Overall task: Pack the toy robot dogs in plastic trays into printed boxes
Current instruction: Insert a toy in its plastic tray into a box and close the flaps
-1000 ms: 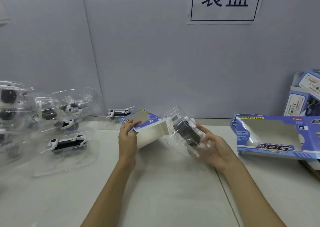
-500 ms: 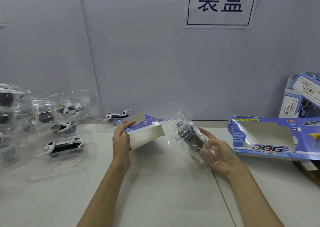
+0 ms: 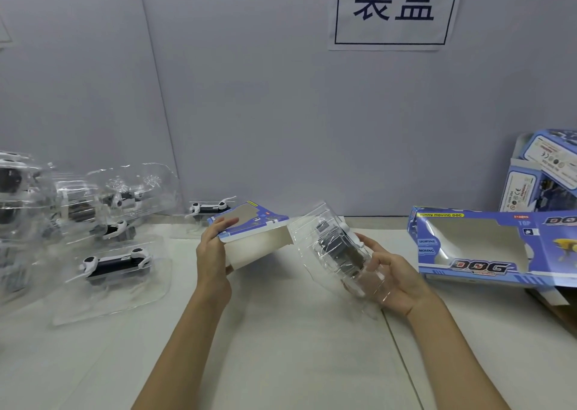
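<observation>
Head view: left hand point(image 3: 212, 253) grips the open blue printed box point(image 3: 253, 238) by its near end, while right hand point(image 3: 390, 272) curls round the clear plastic tray point(image 3: 331, 250) holding a toy robot dog point(image 3: 335, 247). Since a second ago the tray has drawn slightly back and tilted, its edge just beside the box mouth above the counter point(image 3: 281, 347). Insertion looks about to begin; more trayed dogs point(image 3: 115, 263) wait at left.

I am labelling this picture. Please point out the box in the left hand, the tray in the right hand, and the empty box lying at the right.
held box point(image 3: 256, 244), head view, on its white side panel.
held tray point(image 3: 331, 253), head view, on the clear plastic over the toy.
empty box point(image 3: 437, 263), head view, on its blue printed front.
</observation>
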